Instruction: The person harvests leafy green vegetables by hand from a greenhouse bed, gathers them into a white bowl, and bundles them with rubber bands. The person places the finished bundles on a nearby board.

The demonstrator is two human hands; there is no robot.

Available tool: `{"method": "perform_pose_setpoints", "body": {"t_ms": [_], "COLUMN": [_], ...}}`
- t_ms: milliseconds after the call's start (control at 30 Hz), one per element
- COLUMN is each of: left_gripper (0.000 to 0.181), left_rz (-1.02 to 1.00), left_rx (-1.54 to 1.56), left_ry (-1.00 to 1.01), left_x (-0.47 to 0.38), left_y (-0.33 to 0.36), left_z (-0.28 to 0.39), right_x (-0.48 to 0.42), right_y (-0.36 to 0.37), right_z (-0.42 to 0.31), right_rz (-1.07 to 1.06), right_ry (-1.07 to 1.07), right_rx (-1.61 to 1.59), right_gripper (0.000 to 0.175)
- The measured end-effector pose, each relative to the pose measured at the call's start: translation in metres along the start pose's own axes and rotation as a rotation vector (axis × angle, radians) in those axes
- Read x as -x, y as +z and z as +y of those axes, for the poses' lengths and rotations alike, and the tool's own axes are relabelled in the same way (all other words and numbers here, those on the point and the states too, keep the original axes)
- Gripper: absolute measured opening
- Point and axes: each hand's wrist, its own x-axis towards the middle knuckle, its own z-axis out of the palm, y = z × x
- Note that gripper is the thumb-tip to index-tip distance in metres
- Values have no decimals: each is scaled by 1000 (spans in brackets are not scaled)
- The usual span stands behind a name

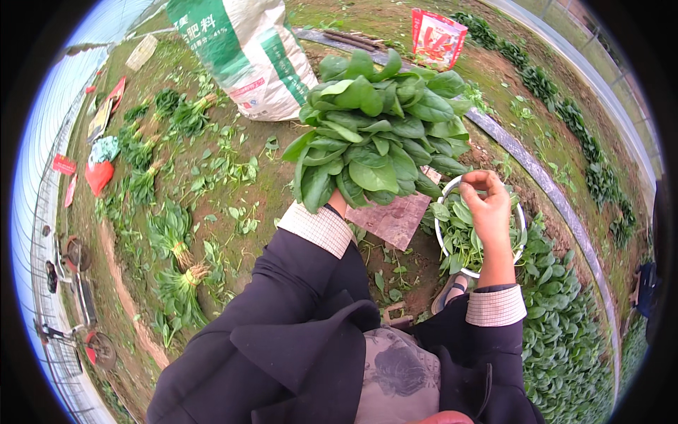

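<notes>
A large leafy bunch of what looks like spinach (378, 132) is held up in front of me. My left hand (337, 202) grips it from below, mostly hidden under the leaves. Just right of the bunch is my right hand (484, 204), its fingers curled toward the thumb. Whether something thin is pinched there, I cannot tell. Beneath that hand stands a white-rimmed bucket (437, 233) with loose leaves and stems (458, 212) in it. A flat reddish-brown board (392, 220) lies on the soil below the bunch.
Tied bunches (177, 233) lie on the ground at left. A white-and-green fertilizer sack (265, 58) stands ahead, a red printed bag (438, 40) beyond. Dense leafy plants (567, 339) grow at right, along a grey strip (556, 206). A bicycle (79, 297) is at far left.
</notes>
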Motion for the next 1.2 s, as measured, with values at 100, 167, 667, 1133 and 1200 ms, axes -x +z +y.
{"method": "perform_pose_setpoints", "body": {"t_ms": [100,167,667,1133,1200], "left_gripper": [66,66,65,55,64], "left_rz": [-3,-10,-224,-230,-236], "left_rx": [14,43,500,376,440], "left_ry": [26,32,-27,95,112], "left_x": [0,-3,-7,49,58], "left_y": [-2,-4,-4,24,32], "left_z": [10,10,18,61,74], "right_x": [3,6,-15,4,18], "right_y": [32,47,35,50,55], "right_z": [-13,-17,83,0,-27], "right_rz": [-130,-122,-326,-718,-820], "right_ry": [164,146,103,40,10], "right_rx": [-530,-611,-321,-626,-607], "right_gripper": [27,30,26,29,30]}}
